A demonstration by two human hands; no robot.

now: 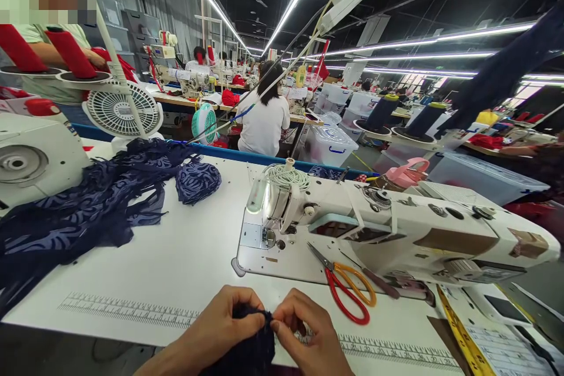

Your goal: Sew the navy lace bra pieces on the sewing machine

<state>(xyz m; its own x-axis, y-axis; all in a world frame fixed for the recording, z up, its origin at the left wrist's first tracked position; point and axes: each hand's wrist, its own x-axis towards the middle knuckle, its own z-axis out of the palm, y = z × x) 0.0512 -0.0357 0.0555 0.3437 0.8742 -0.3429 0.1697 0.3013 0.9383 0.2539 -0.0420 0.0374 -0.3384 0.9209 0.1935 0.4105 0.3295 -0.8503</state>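
At the front edge of the white surface [189, 264], the left hand [231, 314] and right hand [308, 323] pinch navy fabric [254, 349] between their fingers [291, 307], tips nearly meeting, presumably for fine control, scissors [330, 268] lying within reach.

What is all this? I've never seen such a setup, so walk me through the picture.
There is just one picture, taken by a camera worn on a person's head, looking forward and down. No robot is here: the left hand and right hand are that person's own, bare. The left grips a dark piece of fabric, while the right pinches its edge. On the white table stands a sewing machine, with scissors beside it. Further left lie a patterned navy bundle and a heap of navy cloth.
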